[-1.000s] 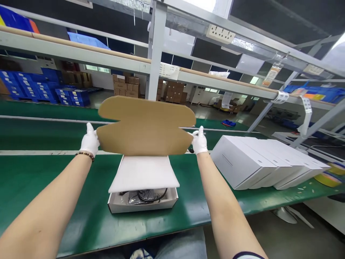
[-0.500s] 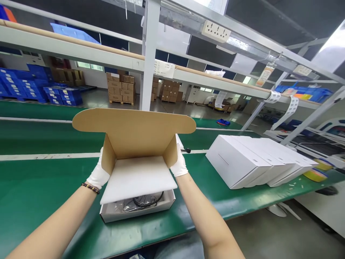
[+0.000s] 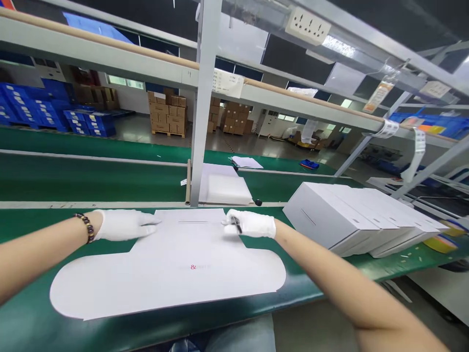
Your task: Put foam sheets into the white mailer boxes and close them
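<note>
The white carton lid (image 3: 172, 252) lies outspread above the green bench (image 3: 298, 286). The left hand (image 3: 122, 225), open, rests at its left edge; the right hand (image 3: 254, 224) pinches a small dark object (image 3: 237, 225) by the right edge. Uneven hand pressure could crease the lid.

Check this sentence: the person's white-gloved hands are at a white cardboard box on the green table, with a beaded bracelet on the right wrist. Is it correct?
Not quite: the head view shows the beaded bracelet on the left wrist, not the right. The rest stands: the white-gloved left hand and right hand are at a white cardboard box on the green table.
</note>
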{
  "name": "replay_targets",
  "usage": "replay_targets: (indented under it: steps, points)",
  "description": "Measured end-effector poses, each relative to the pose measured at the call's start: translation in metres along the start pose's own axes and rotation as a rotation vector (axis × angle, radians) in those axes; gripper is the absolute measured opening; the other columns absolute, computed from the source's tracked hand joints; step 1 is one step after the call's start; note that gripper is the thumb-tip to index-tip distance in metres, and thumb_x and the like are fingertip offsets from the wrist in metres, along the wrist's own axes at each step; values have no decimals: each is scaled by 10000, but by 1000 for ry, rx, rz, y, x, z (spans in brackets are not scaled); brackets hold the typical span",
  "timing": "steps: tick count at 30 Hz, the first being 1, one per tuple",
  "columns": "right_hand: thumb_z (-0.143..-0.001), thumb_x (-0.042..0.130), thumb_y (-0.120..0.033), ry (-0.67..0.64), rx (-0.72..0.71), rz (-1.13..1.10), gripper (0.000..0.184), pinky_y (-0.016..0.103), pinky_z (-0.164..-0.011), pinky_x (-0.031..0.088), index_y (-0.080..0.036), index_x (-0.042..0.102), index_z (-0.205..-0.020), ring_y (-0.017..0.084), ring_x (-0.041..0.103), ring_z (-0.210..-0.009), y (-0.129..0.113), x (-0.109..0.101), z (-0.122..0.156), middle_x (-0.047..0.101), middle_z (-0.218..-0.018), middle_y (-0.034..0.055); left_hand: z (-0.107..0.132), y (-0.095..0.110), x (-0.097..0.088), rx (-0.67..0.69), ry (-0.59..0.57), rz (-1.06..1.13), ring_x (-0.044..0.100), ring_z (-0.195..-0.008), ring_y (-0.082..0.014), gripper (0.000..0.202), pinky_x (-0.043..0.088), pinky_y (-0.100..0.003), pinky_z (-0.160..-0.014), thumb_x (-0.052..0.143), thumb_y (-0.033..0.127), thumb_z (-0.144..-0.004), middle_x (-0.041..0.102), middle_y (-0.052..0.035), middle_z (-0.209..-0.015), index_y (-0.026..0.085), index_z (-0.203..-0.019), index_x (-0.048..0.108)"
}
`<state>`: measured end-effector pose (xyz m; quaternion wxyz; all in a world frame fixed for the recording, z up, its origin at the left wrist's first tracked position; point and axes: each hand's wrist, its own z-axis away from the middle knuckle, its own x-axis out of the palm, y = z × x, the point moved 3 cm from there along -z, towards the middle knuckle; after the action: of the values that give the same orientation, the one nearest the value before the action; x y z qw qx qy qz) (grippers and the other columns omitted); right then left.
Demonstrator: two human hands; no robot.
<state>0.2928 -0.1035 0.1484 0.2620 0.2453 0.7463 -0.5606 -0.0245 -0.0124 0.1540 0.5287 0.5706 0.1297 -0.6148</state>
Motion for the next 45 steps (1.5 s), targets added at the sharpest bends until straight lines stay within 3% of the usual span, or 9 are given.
replay_targets:
  steps: [2, 4, 10, 18, 28, 34, 37, 39, 45]
  points:
    - [-618, 778, -547, -184, -41, 116, 415, 336, -642, 529, -234, 625, -844, 185, 610, -628, -9, 15, 13, 659, -748, -8, 12, 15, 19, 132, -31, -304, 522, -1250, -382, 666, 381, -559, -1046, 521, 645, -786, 546, -113, -1382, 333, -1374, 516]
    - [-699, 736, -469, -238, -138, 260, 425, 399, -803, 525, -218, 616, -1021, 239, 630, -857, -13, 40, 34, 671, -984, 64, 24, 23, 55, 341, 156, -403, 409, -1348, -371, 719, 366, -522, -1078, 450, 646, -835, 411, -146, -1482, 244, -1432, 448]
    - [-595, 783, -478, -47, -296, 375, 482, 553, -1059, 362, -200, 591, -938, 351, 474, -1203, 10, 94, 76, 567, -1273, 154, 35, -7, 147, 558, 645, -573, 388, -1336, -411, 769, 359, -509, -1051, 509, 642, -822, 432, -193, -1468, 177, -1432, 460]
    - [-346, 866, -549, -255, -251, 480, 905, 618, -1065, 280, -110, 593, -1089, 459, 375, -1262, 21, 98, 18, 427, -1413, 259, -7, -4, 128, 395, 466, -566, 304, -1358, -474, 924, 195, -633, -1103, 631, 732, -659, 426, -215, -1463, 217, -1413, 487]
    - [-553, 835, -502, -159, -276, 636, 701, 567, -1038, 330, -104, 591, -1075, 399, 441, -1183, 13, 122, -46, 460, -1362, 255, -58, 9, 90, 296, 466, -546, 370, -1324, -428, 772, 261, -557, -1105, 723, 492, -724, 463, -201, -1421, 188, -1396, 496]
    - [-689, 735, -370, 64, -176, 394, 530, 474, -1031, 410, -176, 569, -1154, 302, 512, -1159, 26, 102, -9, 589, -1177, 131, -16, 2, 94, 168, 619, -519, 257, -1373, -497, 769, 114, -711, -1089, 651, 610, -710, 399, -211, -1479, 178, -1340, 556]
    - [-721, 682, -368, 402, 112, 155, 412, 526, -1051, 382, -215, 524, -1070, 310, 471, -1250, 54, 93, 35, 567, -1217, 135, 12, -31, 109, -116, 759, -186, 190, -1394, -525, 962, 199, -753, -1040, 478, 686, -759, 265, -285, -1525, 55, -1471, 339]
    - [-754, 648, -413, 414, 257, -141, 359, 502, -989, 447, -234, 463, -1004, 297, 499, -1245, 69, 101, 59, 579, -1203, 144, 24, -50, 122, -229, 718, 139, 307, -1370, -482, 920, 325, -716, -1013, 352, 648, -840, 305, -277, -1511, 42, -1517, 207]
    - [-807, 553, -457, 245, 386, -759, 315, 398, -849, 542, -257, 368, -965, 221, 659, -970, 68, 136, 76, 628, -1022, 64, 24, -34, 133, 109, 441, 670, 585, -1202, -281, 643, 482, -423, -1042, 356, 517, -915, 590, -69, -1350, 252, -1500, 325]
